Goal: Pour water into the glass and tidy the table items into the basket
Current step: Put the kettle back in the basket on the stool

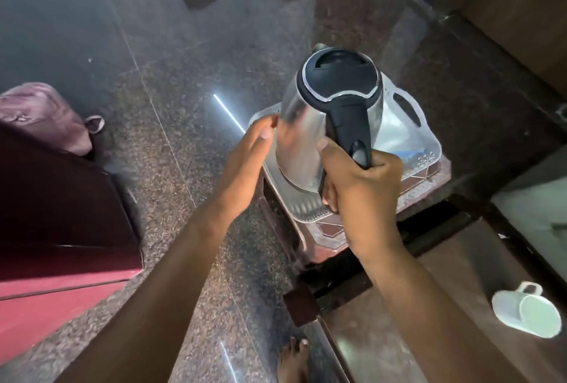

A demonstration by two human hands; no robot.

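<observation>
A steel electric kettle (302,125) with a black lid and black handle is tilted over a clear plastic basket (408,134) that sits on a small brown table (423,189). My right hand (359,180) is closed around the kettle's handle. My left hand (248,161) lies flat against the kettle's left side, fingers spread. A white cup (526,310) lies on its side on the lower surface at the bottom right. No glass is visible.
Polished granite floor (171,125) surrounds the table. A dark red sofa edge (55,229) with a pink bag (46,115) on it is at the left. A wooden cabinet (521,8) stands at the top right. A bare foot (293,361) shows at the bottom.
</observation>
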